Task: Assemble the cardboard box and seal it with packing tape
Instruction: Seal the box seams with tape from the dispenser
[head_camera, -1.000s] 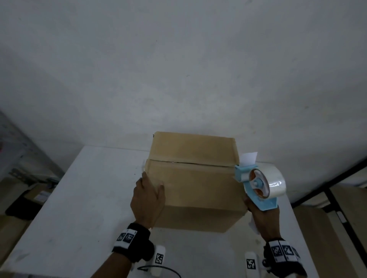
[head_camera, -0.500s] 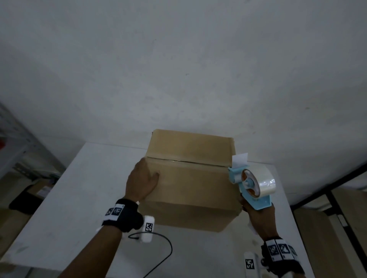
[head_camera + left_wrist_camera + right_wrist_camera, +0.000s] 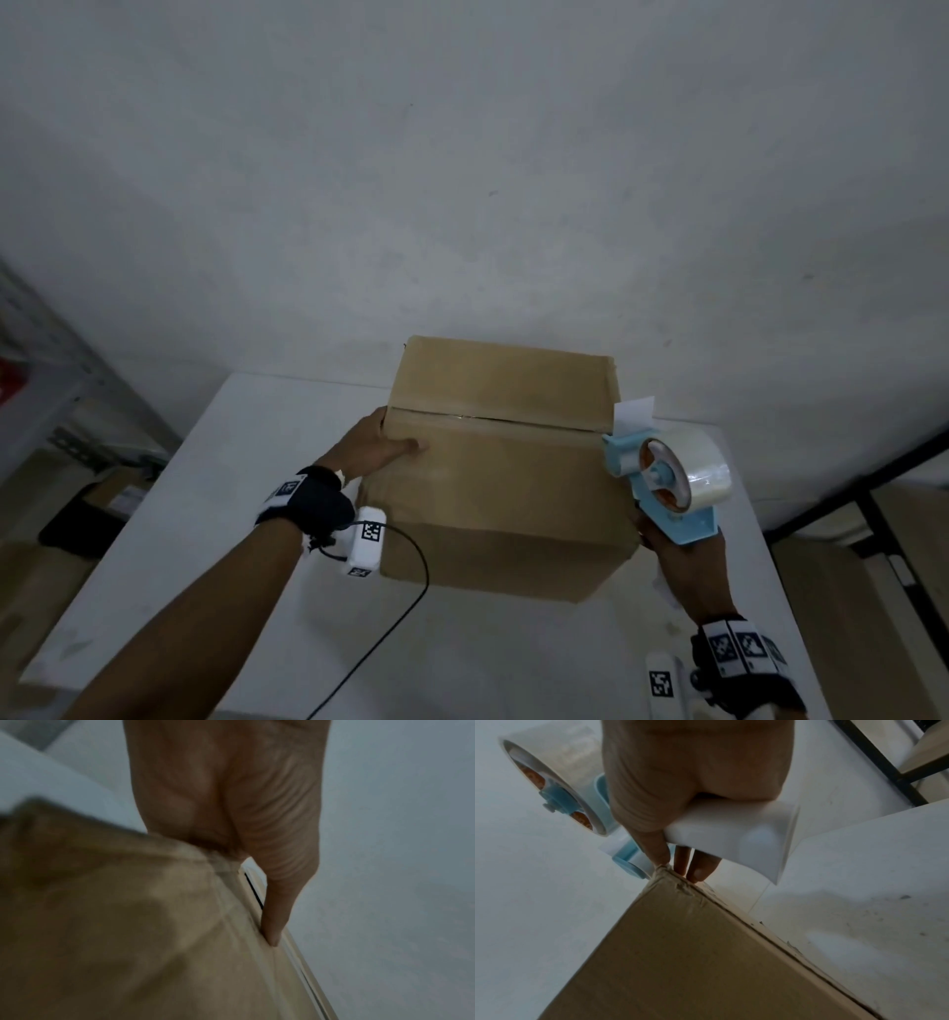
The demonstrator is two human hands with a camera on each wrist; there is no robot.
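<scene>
Wall [image 3: 462, 180] close behind cardboard box [image 3: 503, 462]

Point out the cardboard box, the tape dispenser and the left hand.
cardboard box [image 3: 513, 488]: head view, on the near top flap.
tape dispenser [image 3: 662, 470]: head view, on the blue hub of the roll.
left hand [image 3: 367, 452]: head view, on the back of the hand at the box's left edge.

black wristbands [image 3: 308, 501] – square-code tags, white pods [image 3: 366, 541], black cable [image 3: 395, 611]
</scene>
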